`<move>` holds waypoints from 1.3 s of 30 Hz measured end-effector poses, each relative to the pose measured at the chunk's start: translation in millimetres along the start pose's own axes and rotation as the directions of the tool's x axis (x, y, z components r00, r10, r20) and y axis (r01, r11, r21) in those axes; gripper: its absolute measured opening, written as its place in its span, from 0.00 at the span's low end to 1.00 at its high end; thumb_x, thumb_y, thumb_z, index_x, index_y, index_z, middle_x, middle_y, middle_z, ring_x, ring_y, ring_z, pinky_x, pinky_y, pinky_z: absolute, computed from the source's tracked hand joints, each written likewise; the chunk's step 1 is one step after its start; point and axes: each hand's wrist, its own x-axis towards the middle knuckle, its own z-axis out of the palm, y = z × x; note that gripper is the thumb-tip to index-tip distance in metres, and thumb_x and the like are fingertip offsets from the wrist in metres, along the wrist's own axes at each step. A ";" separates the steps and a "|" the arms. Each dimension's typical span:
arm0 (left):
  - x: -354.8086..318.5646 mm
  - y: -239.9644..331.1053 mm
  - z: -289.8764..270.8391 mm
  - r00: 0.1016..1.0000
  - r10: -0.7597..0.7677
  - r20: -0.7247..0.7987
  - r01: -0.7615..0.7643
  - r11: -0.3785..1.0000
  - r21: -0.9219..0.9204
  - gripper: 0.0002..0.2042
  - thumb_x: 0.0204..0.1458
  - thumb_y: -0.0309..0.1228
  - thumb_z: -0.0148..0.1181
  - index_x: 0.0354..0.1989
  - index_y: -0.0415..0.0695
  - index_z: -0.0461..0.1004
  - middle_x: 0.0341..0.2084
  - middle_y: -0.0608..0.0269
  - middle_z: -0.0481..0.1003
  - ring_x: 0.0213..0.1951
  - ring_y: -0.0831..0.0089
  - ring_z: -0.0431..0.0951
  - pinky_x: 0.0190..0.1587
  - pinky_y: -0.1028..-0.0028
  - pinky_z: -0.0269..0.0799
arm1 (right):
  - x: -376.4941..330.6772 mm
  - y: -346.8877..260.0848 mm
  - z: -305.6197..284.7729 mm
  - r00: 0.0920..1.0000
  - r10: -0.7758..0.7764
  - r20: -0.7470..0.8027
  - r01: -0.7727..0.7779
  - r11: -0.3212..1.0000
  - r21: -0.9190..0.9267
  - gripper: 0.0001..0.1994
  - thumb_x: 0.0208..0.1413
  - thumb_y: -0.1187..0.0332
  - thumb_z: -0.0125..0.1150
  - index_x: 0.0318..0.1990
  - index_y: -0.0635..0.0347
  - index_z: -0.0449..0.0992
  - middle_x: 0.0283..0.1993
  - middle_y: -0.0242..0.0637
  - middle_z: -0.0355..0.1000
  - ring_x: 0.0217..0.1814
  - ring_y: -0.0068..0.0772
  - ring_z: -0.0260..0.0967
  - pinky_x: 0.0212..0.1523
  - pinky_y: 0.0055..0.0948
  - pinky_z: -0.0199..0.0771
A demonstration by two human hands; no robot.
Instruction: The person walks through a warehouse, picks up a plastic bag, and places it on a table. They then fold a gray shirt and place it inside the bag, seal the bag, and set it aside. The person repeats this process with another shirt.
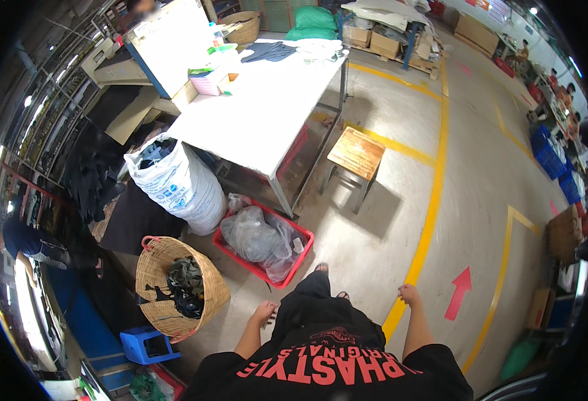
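Note:
My left hand [265, 313] hangs beside my left hip, its fingers loosely bent and a little apart, with nothing visible in it. Nearest to it is a red plastic crate [282, 283] holding clear plastic bags [257, 234]. On the other side, my right hand [410, 295] hangs over the floor by a yellow line [417, 264]. Its fingers are curled in, and no object shows in them. Left of the crate, a wicker basket [215, 294] holds dark fabric scraps [185, 284]. A full white woven sack [183, 187] stands behind the basket.
A white-topped table [254, 127] stands ahead, with a wooden stool [357, 154] at its right. A blue plastic stool [137, 344] sits at lower left. Another person [30, 244] is at far left. Blue crates [549, 154] line the right side; a loaded pallet [401, 43] stands far ahead.

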 end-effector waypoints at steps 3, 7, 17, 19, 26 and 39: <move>16.4 3.5 -3.1 0.982 -0.153 -0.108 0.142 0.985 -0.102 0.14 0.63 0.43 0.51 0.51 0.52 0.72 0.35 0.56 0.74 0.32 0.62 0.75 0.36 0.56 0.72 | 57.2 -89.0 -40.3 0.998 -0.065 0.015 0.065 0.998 0.017 0.14 0.63 0.63 0.53 0.49 0.58 0.79 0.34 0.38 0.80 0.29 0.29 0.76 0.26 0.30 0.75; 50.5 47.8 -17.3 0.966 -0.232 -0.118 0.199 0.950 -0.239 0.20 0.67 0.47 0.42 0.51 0.44 0.71 0.26 0.56 0.73 0.26 0.60 0.74 0.31 0.54 0.72 | 111.4 -200.2 -61.4 0.980 -0.110 0.164 0.111 0.994 -0.002 0.14 0.64 0.61 0.55 0.49 0.58 0.79 0.36 0.37 0.80 0.31 0.28 0.76 0.27 0.30 0.75; 73.5 411.9 -46.5 0.504 0.543 -0.672 -0.606 0.777 0.173 0.20 0.71 0.42 0.42 0.43 0.41 0.77 0.32 0.50 0.77 0.39 0.53 0.79 0.47 0.56 0.73 | 221.5 -473.4 -50.5 0.831 -0.416 0.370 0.498 0.852 -0.162 0.15 0.67 0.61 0.58 0.49 0.62 0.81 0.37 0.34 0.81 0.34 0.24 0.74 0.37 0.28 0.75; 53.9 485.5 -49.5 0.223 0.724 -0.652 -0.653 0.608 0.452 0.15 0.70 0.36 0.45 0.42 0.41 0.77 0.38 0.45 0.76 0.44 0.45 0.77 0.48 0.54 0.72 | 238.3 -554.8 -49.0 0.792 -0.474 0.386 0.581 0.780 -0.234 0.15 0.67 0.61 0.58 0.50 0.63 0.81 0.38 0.38 0.82 0.36 0.30 0.77 0.41 0.31 0.77; 82.4 626.7 -61.9 0.273 0.691 -0.670 -0.516 0.693 0.504 0.11 0.66 0.40 0.53 0.41 0.48 0.78 0.39 0.52 0.74 0.44 0.48 0.75 0.50 0.53 0.71 | 233.0 -883.7 -20.2 0.333 -0.852 0.403 0.940 0.267 -0.213 0.15 0.64 0.64 0.57 0.52 0.62 0.80 0.48 0.49 0.79 0.50 0.47 0.77 0.53 0.39 0.76; 129.1 670.8 -69.3 0.114 0.644 -0.756 0.015 0.760 0.650 0.05 0.49 0.37 0.63 0.29 0.51 0.76 0.31 0.60 0.70 0.38 0.57 0.72 0.39 0.58 0.67 | 183.4 -1330.9 144.4 -0.334 -0.922 0.195 0.929 -0.357 -0.094 0.13 0.50 0.76 0.61 0.45 0.56 0.80 0.45 0.44 0.76 0.51 0.53 0.71 0.52 0.48 0.74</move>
